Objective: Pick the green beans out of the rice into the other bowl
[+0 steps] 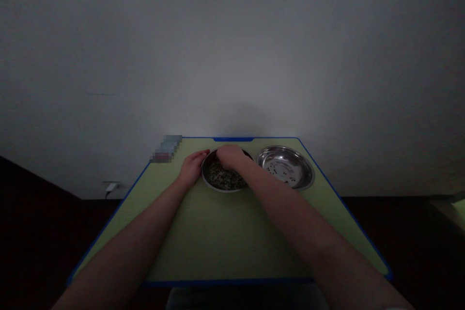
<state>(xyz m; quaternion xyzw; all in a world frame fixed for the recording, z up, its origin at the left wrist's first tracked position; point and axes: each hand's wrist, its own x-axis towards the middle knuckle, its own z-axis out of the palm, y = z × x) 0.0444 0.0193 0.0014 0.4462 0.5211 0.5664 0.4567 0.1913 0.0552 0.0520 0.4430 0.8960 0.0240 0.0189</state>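
Note:
A round metal bowl [225,190] stands toward the back of the table, filled with a mix of small dark and pale grains or beans [223,179]. My left hand [191,169] is at the bowl's left side, its fingers curved along the rim and holding it. Inside the bowl, my right hand [230,156] reaches down to the mix with its fingers bent together. The fingertips are hidden, so what they hold does not show. Just to the right sits a second shiny metal bowl [285,155] with several small dark grains scattered on its bottom, partly covered by my right forearm.
The light green table [218,237] has a blue edge and stands against a pale wall [240,48]. A blurred, pixelated flat item [167,149] lies at the back left corner. A white plug [112,187] is on the wall at left.

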